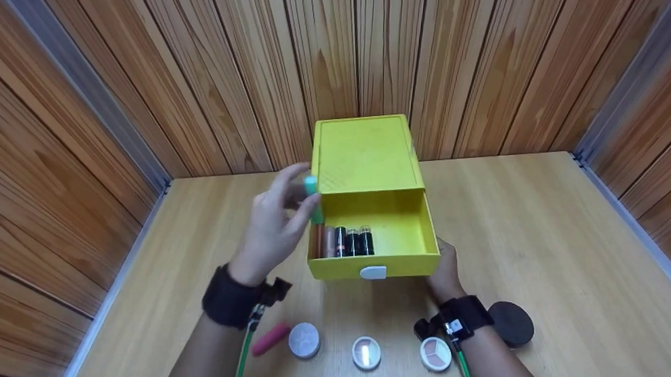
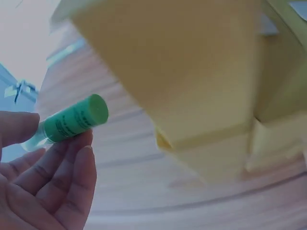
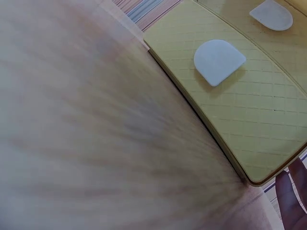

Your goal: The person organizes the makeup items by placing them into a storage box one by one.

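Observation:
A yellow drawer box [image 1: 368,153] stands at the middle of the table, its upper drawer [image 1: 400,266] pulled out toward me. Several lipsticks [image 1: 341,242] stand in a row at the drawer's left side. My left hand [image 1: 274,222] pinches a small green tube [image 2: 72,120] with a clear end and dark print, between thumb and fingers at the drawer's left edge. On the other side, my right hand [image 1: 446,270] grips the drawer near its front right corner, with its fingers mostly hidden behind it. A white pull tab [image 2: 300,8] marks the drawer front.
Along the table's near side lie a pink tube [image 1: 271,339], a round lavender-lidded jar [image 1: 304,340], two small round palettes [image 1: 366,353] and a black round case [image 1: 512,324] by the right wrist. Wood-panelled walls [image 1: 369,54] enclose the table [image 1: 504,218] at back and sides.

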The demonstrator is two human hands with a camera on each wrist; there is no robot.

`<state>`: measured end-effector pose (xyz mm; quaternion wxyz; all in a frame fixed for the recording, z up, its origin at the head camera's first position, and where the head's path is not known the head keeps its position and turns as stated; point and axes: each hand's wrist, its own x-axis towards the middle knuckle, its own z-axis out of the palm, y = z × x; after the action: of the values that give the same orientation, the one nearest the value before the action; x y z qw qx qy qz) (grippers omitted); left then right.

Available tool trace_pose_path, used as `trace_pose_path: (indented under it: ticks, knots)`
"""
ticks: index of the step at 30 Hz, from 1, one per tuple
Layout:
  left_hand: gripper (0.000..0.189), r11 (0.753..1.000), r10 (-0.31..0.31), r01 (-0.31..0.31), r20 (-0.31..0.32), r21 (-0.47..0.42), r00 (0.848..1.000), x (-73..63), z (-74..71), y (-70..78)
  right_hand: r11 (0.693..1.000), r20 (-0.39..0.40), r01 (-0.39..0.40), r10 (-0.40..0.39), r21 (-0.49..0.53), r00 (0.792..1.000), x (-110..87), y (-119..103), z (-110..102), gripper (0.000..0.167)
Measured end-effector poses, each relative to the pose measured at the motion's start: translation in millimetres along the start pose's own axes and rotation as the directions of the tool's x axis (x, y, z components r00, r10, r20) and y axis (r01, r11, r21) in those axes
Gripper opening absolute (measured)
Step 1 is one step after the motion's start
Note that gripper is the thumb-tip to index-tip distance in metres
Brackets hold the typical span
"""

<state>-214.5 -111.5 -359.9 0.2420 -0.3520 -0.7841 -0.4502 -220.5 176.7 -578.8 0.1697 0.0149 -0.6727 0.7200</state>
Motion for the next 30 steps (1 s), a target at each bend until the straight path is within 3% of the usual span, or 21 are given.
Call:
trace_pose_path:
  ticks: [3,6,13,21,25,27,30]
  knots:
    - [0.042,0.997,0.074,-0.075,0.053,0.022,0.996,11.8,20.6,5.2,1.000,0.000,0.003,-0.003,0.007,1.000,0.1,2.3,0.9,0.011]
    - [0.031,0.994,0.083,-0.092,0.126,0.067,0.989,17.9,39.0,9.6,1.000,0.013,0.008,-0.008,0.005,1.000,0.0,4.3,1.7,0.012]
    - [0.017,0.984,-0.014,-0.035,0.266,0.176,0.964,24.0,64.9,19.6,0.999,0.000,0.007,-0.007,-0.034,1.000,1.9,1.6,0.9,0.013]
    - [0.019,0.970,-0.106,0.028,0.315,0.243,0.943,20.9,75.1,18.8,0.997,0.031,0.061,-0.059,-0.037,0.998,-0.9,-24.7,4.4,0.011]
    - [0.024,0.966,-0.145,0.060,0.335,0.252,0.931,18.9,78.2,16.3,0.999,0.032,0.037,-0.037,-0.014,0.999,-1.0,-20.8,2.9,0.010]
    - [0.023,0.960,-0.188,0.095,0.357,0.263,0.915,19.4,79.4,16.6,0.999,0.025,0.030,-0.030,-0.013,0.999,0.2,-12.5,0.6,0.010]
    - [0.022,0.943,-0.269,0.154,0.401,0.295,0.876,21.1,80.4,17.8,0.999,0.026,0.032,-0.032,-0.008,0.999,1.7,-6.3,-1.2,0.009]
